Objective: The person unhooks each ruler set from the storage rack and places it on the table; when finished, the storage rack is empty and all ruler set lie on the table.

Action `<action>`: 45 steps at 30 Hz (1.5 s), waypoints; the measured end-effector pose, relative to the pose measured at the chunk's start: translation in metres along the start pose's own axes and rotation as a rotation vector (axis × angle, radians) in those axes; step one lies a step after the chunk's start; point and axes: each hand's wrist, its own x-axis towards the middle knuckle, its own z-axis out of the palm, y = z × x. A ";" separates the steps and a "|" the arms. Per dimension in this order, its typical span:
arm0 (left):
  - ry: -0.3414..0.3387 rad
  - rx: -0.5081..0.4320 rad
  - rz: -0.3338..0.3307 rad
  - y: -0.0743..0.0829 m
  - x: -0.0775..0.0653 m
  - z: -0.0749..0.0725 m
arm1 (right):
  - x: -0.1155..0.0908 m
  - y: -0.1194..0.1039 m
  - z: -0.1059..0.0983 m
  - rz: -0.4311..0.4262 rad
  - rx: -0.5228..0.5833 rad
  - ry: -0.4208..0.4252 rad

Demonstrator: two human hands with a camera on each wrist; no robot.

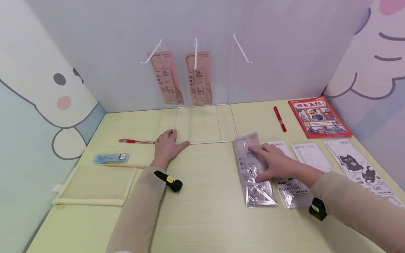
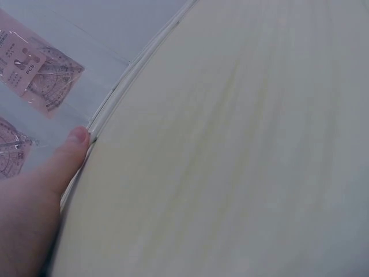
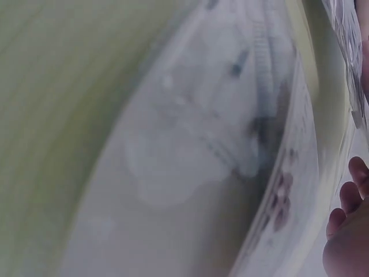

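Note:
My left hand (image 1: 167,147) rests over the front left corner of a white wire rack (image 1: 210,142), its base lying on the table. In the left wrist view the thumb (image 2: 69,156) touches the wire. Two pink ruler set packs, one left (image 1: 166,77) and one right (image 1: 198,79), hang from the rack's left and middle hooks. With thumb and index finger, my right hand (image 1: 275,163) pinches a grey ruler set pack (image 1: 248,161) in front of the rack's right corner. Clear rulers show through its lower end. In the right wrist view curled fingers (image 3: 350,196) show at the right edge.
A third hook (image 1: 242,49) projects at right. More ruler set packs (image 1: 311,154) and a cat-printed one (image 1: 357,165) lie to the right. Behind them are a red pen (image 1: 280,119) and a book (image 1: 319,117). Leftward lie another pen (image 1: 136,141), a blue case (image 1: 110,158), a pencil (image 1: 123,165) and a pouch (image 1: 95,186).

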 end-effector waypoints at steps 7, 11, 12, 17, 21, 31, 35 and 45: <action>0.004 0.006 0.002 -0.001 0.001 0.001 | -0.003 -0.002 0.004 0.039 -0.054 -0.099; 0.013 0.005 0.005 -0.001 0.001 0.001 | -0.005 -0.002 0.004 0.038 -0.090 -0.113; 0.014 0.006 0.006 -0.001 0.001 0.002 | -0.005 -0.002 0.004 0.038 -0.099 -0.117; 0.011 0.001 0.003 -0.002 0.001 0.001 | -0.004 -0.002 0.003 0.053 -0.141 -0.139; 0.010 0.003 0.001 -0.002 0.000 0.001 | -0.004 -0.003 0.002 0.057 -0.142 -0.143; 0.005 -0.003 0.001 0.000 -0.001 -0.001 | 0.007 0.001 -0.014 -0.005 -0.089 -0.033; -0.005 -0.006 -0.004 0.001 -0.001 -0.001 | 0.020 0.004 -0.023 -0.013 -0.065 -0.021; -0.013 -0.004 -0.008 0.002 0.000 -0.004 | 0.078 0.009 -0.038 0.031 0.174 0.091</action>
